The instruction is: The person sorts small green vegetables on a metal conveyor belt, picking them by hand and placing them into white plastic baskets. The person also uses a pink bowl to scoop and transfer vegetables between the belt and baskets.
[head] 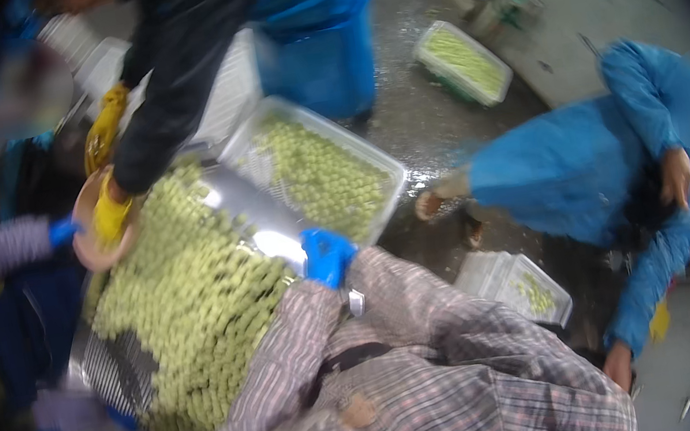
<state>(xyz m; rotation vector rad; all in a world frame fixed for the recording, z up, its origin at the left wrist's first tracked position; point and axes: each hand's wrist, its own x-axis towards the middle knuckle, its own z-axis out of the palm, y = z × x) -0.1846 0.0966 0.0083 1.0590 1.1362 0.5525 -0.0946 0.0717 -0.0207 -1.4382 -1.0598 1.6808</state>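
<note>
My left hand [321,274] and my right hand [340,249], both in blue gloves, meet at the near edge of a metal table. They overlap and are blurred, so their fingers and anything between them cannot be made out. To their left, a wide heap of small round green fruits or vegetables [196,291] covers much of the perforated metal tabletop [118,373]. Just beyond my hands is a clear plastic crate [394,176], partly filled with the same green pieces [325,175].
Across the heap, a co-worker's yellow-gloved hand [110,214] reaches into a pink basin [88,244]. A blue bin [322,65] stands behind the crate. On the wet floor are a filled crate [462,61] and stacked trays [494,273]. A person in blue clothing [545,165] is at right.
</note>
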